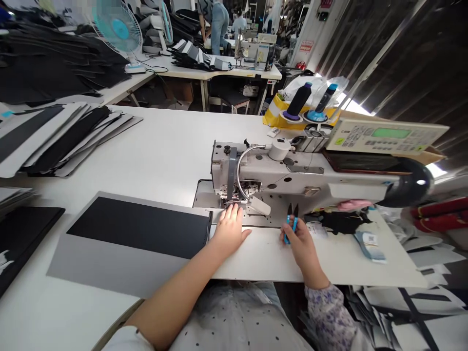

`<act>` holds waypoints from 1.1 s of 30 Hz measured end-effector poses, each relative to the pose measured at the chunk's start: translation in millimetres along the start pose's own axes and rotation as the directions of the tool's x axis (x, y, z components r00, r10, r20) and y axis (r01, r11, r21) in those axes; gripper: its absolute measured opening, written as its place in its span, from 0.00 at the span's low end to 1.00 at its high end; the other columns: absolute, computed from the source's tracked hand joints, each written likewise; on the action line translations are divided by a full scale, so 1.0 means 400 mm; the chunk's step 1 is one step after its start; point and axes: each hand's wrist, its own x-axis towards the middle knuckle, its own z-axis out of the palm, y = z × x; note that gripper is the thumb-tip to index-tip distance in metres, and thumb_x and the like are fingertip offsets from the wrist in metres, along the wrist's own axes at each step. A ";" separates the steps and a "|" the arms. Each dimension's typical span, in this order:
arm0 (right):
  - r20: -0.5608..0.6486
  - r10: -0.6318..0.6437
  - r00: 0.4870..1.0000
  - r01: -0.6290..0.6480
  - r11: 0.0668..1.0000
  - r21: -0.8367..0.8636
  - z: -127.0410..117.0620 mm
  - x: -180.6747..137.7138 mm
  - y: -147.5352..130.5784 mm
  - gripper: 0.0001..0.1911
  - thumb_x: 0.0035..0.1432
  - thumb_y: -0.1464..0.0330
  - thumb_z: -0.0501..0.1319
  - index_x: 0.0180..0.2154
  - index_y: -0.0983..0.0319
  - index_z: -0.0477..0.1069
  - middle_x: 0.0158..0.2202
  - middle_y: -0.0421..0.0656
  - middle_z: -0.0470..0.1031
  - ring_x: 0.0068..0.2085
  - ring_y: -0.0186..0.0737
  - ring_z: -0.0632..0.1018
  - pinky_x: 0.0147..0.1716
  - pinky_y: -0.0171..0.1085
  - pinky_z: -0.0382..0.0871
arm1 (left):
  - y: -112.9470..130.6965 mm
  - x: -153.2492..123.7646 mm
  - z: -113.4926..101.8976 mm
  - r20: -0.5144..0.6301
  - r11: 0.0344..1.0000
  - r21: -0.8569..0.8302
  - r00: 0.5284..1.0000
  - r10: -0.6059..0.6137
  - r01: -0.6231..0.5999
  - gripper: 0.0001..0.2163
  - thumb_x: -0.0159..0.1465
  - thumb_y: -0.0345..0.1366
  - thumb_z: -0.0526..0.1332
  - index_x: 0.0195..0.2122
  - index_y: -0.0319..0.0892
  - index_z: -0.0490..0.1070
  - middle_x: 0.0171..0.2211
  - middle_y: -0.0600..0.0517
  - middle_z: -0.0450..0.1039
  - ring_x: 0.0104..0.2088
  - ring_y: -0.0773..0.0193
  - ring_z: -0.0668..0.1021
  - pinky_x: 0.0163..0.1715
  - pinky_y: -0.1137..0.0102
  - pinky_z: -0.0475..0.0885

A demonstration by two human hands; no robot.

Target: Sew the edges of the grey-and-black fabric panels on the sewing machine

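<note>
Over our smooth white worktop [168, 141], our left hand [229, 230] spread flat; our right hand [300, 241] gripped dark-bladed, blue-handled snips [294, 223].

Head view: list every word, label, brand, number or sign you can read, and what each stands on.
No text can be read with certainty.
Control panel: key markings too small.
Green display: no legible characters.
Red-and-white sign in the background: lettering blurred.
Pale-blue packet: print on its white label too small.
</note>
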 end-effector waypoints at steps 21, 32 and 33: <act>0.430 -0.395 0.812 0.579 0.452 -0.678 0.287 0.100 -0.043 0.16 0.66 0.67 0.49 0.38 0.62 0.75 0.33 0.47 0.78 0.40 0.44 0.77 0.41 0.37 0.68 | -0.078 -0.076 -0.025 -0.044 0.994 0.105 0.999 -0.011 0.016 0.23 0.66 0.49 0.53 0.59 0.45 0.64 0.63 0.43 0.59 0.63 0.48 0.61 0.60 0.51 0.57; 0.348 -0.341 0.873 0.477 0.456 -0.751 0.281 0.091 -0.052 0.14 0.64 0.62 0.54 0.36 0.61 0.75 0.31 0.47 0.77 0.37 0.44 0.77 0.35 0.36 0.68 | -0.088 -0.009 -0.041 -0.087 0.976 0.177 0.990 -0.109 0.123 0.17 0.67 0.40 0.51 0.54 0.44 0.68 0.44 0.43 0.71 0.45 0.52 0.71 0.47 0.58 0.65; 0.368 -0.349 0.862 0.497 0.440 -0.748 0.281 0.091 -0.058 0.15 0.65 0.63 0.53 0.36 0.62 0.75 0.31 0.47 0.77 0.37 0.45 0.77 0.35 0.37 0.68 | -0.089 -0.005 -0.040 -0.094 0.975 0.182 0.989 -0.112 0.127 0.17 0.67 0.40 0.50 0.54 0.44 0.68 0.43 0.44 0.71 0.44 0.52 0.71 0.47 0.57 0.64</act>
